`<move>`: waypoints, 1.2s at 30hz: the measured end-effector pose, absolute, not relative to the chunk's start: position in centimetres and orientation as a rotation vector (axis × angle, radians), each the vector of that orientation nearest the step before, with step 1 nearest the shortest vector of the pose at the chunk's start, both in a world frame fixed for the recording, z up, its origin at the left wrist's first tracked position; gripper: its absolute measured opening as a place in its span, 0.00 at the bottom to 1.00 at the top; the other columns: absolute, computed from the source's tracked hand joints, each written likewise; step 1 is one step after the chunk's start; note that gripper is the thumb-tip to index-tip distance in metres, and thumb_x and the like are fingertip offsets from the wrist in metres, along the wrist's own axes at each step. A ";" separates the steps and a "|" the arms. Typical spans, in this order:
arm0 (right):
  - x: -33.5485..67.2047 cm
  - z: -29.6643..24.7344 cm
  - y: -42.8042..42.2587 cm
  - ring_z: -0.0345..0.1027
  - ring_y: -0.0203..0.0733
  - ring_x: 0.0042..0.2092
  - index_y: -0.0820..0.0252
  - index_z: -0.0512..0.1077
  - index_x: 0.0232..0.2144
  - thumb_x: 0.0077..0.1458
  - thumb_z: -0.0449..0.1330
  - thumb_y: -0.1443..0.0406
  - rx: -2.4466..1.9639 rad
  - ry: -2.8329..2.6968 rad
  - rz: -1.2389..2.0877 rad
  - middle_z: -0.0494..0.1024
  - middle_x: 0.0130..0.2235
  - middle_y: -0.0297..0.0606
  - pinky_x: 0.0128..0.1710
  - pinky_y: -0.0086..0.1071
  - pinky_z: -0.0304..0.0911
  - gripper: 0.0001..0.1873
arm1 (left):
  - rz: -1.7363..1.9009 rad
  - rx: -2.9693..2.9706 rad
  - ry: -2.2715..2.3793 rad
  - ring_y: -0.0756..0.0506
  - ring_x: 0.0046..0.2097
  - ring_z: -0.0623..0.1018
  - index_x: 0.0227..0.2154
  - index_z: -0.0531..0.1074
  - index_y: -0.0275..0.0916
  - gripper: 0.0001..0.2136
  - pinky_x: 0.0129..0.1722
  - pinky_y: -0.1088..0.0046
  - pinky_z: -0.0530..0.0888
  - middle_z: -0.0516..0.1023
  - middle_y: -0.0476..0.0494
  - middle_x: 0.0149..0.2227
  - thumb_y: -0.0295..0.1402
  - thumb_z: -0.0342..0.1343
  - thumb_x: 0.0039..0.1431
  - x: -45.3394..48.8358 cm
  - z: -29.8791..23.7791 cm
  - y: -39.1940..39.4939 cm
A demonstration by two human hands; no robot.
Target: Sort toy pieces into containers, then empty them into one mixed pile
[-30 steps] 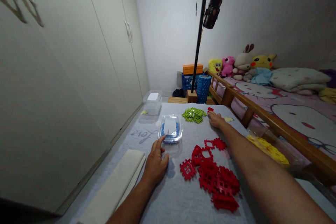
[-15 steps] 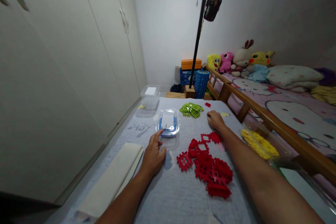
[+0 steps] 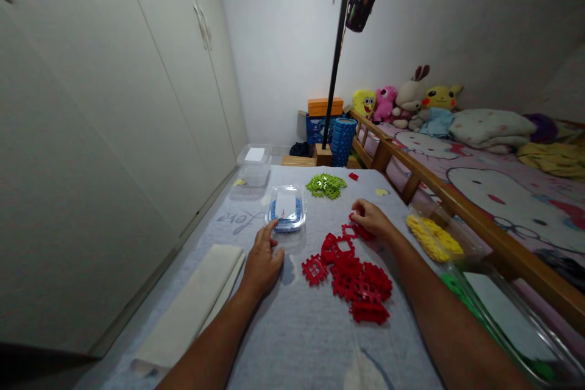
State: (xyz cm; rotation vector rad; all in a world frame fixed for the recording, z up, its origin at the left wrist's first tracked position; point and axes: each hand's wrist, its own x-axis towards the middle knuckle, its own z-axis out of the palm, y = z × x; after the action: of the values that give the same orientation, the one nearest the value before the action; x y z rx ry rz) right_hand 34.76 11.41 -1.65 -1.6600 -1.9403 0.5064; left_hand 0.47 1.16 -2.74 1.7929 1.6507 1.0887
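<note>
My left hand (image 3: 264, 258) rests on the grey mat (image 3: 297, 329), index finger pointing out and almost touching a clear lidded box of blue pieces (image 3: 286, 209); the other fingers are curled. My right hand (image 3: 371, 219) lies curled at the far edge of a heap of red interlocking tiles (image 3: 354, 271), fingers closed around one red tile (image 3: 355, 222). A small heap of green tiles (image 3: 325, 185) lies further back, with a single red piece (image 3: 353, 176) beside it.
A clear box of yellow tiles (image 3: 432, 237) and another clear box (image 3: 498, 317) sit at the right by the wooden bed rail (image 3: 461, 210). An empty lidded tub (image 3: 254, 159) stands at the back left, a folded white cloth (image 3: 192, 304) at the near left. Wardrobe doors line the left.
My right hand has drawn back from near the lone red piece at the far end to the red heap and closed on a tile. The left hand stayed by the blue box.
</note>
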 end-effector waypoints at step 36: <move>32.7 -0.2 9.5 0.71 0.40 0.33 0.62 0.80 0.32 0.55 0.55 0.60 -1.540 -2.136 0.759 0.81 0.32 0.37 0.35 0.30 0.63 0.15 | 1.074 1.774 1.661 0.46 0.42 0.76 0.63 0.61 0.42 0.31 0.45 0.66 0.74 0.71 0.42 0.51 0.29 0.52 0.54 0.5 -2.6 1.2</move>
State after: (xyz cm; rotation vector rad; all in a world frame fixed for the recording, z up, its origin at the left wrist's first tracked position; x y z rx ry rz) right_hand 32.69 9.52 -0.23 -1.5402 -2.1361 0.7592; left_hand 0.47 1.23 -2.57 1.7740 1.6612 1.0742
